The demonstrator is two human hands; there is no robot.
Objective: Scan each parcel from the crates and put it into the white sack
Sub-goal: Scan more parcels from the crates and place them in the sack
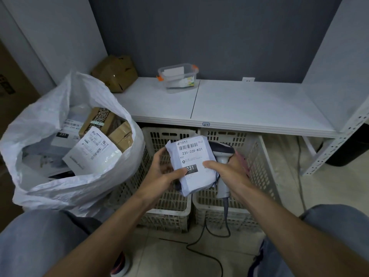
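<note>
Your view is dim and cool, with soft light from above and soft-edged shadows. The white shelf [259, 104] at one o'clock is the brightest surface; beneath it, the crates [257, 162] recede into shade. A small glint sits on the brown box [114, 73] at eleven o'clock. The label on the parcel [191, 166] at centre reads sharp; the scanner [221, 149] behind it is darker. Straight lines bow near the rim, and your knees [36, 242] at seven and five o'clock look soft.
</note>
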